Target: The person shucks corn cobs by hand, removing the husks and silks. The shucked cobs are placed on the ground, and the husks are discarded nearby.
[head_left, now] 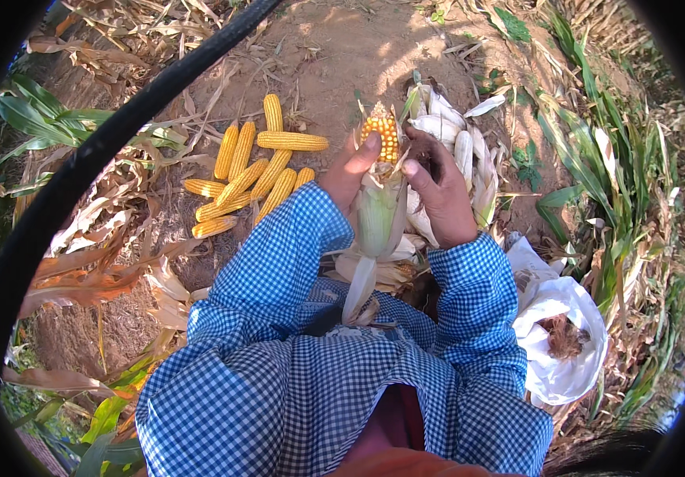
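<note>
A partly husked ear of corn [380, 138] is upright in front of me, its yellow kernels bare at the top. Pale green husk [376, 220] still wraps its lower part and trails toward my lap. My left hand [351, 170] grips the ear from the left, thumb across the kernels. On the other side, my right hand [445, 194] curls around dark brown corn silk [429, 160], with its thumb tip by the husk's edge. The far sides of the ear and husk are hidden.
Several bare yellow cobs [241, 185] lie piled on the soil at left. Loose pale husks [441, 119] are heaped behind my right hand. A white bag [584, 304] holding brown silk [560, 337] stands at right. Dry leaves [104, 220] and green stalks [608, 220] flank the ground. A dark strap-like band [122, 128] crosses upper left.
</note>
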`<state>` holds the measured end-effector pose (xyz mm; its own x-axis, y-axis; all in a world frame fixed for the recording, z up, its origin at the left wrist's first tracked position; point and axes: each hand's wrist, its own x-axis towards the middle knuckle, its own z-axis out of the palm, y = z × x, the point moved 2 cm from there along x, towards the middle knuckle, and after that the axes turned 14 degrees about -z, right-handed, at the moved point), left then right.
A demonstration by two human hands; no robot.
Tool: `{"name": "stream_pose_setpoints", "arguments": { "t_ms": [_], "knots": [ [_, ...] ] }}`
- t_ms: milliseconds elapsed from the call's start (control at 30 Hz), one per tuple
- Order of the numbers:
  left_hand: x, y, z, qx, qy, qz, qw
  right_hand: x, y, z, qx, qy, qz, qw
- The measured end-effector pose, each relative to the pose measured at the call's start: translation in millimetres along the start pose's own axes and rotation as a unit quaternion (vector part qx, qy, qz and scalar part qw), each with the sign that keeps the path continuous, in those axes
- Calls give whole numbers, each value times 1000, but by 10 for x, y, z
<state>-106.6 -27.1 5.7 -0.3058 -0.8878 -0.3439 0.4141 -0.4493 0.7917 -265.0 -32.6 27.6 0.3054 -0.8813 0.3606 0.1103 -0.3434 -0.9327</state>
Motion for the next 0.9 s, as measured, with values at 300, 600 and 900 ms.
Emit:
{"name": "stream_pose_setpoints", "arguments": {
  "t_ms": [300,600,900],
  "knots": [
    [-11,-167,209,-45,-12,-126,991,-40,44,124,21,114,64,991],
    [33,-288,197,154,29,81,984,-56,132,118,55,244,49,967],
    [-88,-241,323,176,168,96,965,70,300,-55,245,397,112,877]
  ]
}}
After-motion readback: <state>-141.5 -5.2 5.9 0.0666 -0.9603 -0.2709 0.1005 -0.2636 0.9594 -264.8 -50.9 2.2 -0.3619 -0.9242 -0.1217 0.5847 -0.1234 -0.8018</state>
